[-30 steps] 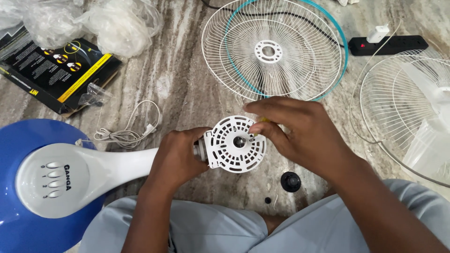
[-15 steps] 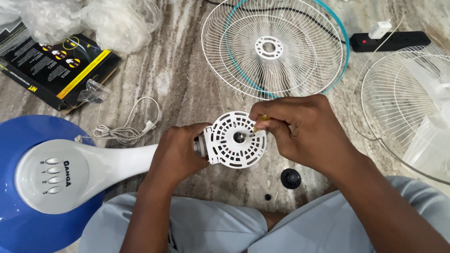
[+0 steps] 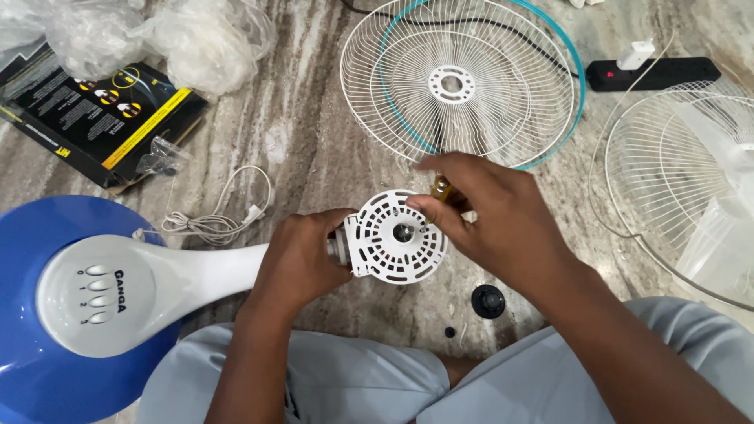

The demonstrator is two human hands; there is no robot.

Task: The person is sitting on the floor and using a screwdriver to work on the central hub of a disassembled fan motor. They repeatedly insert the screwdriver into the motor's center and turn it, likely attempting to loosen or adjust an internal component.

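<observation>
My left hand [image 3: 302, 259] grips the neck of a white fan motor housing [image 3: 395, 237], whose round vented face points up at me. The housing joins a white stand with push buttons [image 3: 118, 294] on a round blue base [image 3: 31, 235]. My right hand [image 3: 491, 220] is at the housing's upper right rim, fingers pinched around a small brown-handled tool [image 3: 441, 188] that is mostly hidden by the fingers. A metal shaft shows at the centre of the housing.
A white wire fan guard with a teal rim [image 3: 463, 78] lies beyond my hands; a second guard [image 3: 667, 157] lies at right over a translucent blade. A black knob [image 3: 488, 301], white cord [image 3: 212, 224], black power strip [image 3: 656, 74], booklet [image 3: 94, 118] and plastic bags [image 3: 196, 43] lie about.
My right hand has shifted slightly up and right along the housing rim, turning the small tool. My left hand keeps its grip on the neck.
</observation>
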